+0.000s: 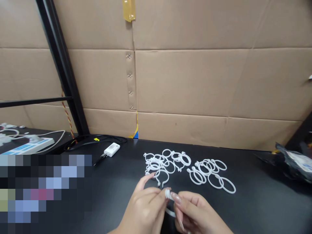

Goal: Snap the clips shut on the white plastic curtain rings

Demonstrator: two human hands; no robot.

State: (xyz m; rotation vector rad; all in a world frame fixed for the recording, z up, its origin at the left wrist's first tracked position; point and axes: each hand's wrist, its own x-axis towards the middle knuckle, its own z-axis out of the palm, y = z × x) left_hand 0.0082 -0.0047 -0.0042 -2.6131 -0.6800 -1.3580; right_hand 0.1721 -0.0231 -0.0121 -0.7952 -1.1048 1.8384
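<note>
Between my two hands is a white plastic curtain ring, its loop hanging below the fingers. My left hand pinches the ring's ribbed end from the left, with the index finger stretched toward the pile. From the right, the thumb and fingers of my right hand close on the same end. Fingers hide much of this ring. Just beyond my left hand lies a tangled pile of similar white rings, and the nearest one has a gap in its loop. A second group of rings lies spread to its right.
A white charger and black cables lie at the back left. Further left is a power strip beside a black metal post. A black plastic bag sits at the right. Cardboard walls the black table's back.
</note>
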